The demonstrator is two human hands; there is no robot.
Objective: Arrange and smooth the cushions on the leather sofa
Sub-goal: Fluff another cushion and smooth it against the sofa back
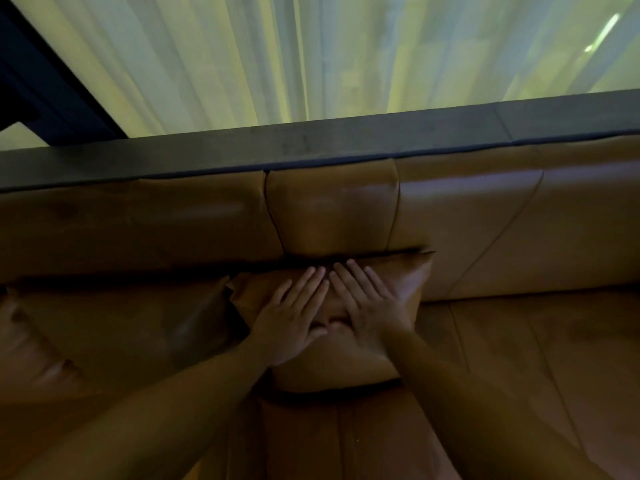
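Observation:
A brown leather sofa (pixel 519 237) fills the lower half of the view. A brown leather cushion (pixel 410 282) leans against its backrest in the middle. My left hand (pixel 294 313) and my right hand (pixel 367 299) lie flat side by side on the cushion's face, fingers straight and pointing up toward the backrest, thumbs almost touching. Neither hand holds anything. A second, larger brown cushion (pixel 121 334) lies to the left, its right corner touching the middle cushion.
A dark ledge (pixel 311 143) runs along the top of the backrest. Behind it hang pale sheer curtains (pixel 311 57). A dark frame (pixel 41 81) stands at the upper left. Bare seat leather (pixel 536 358) stretches to the right.

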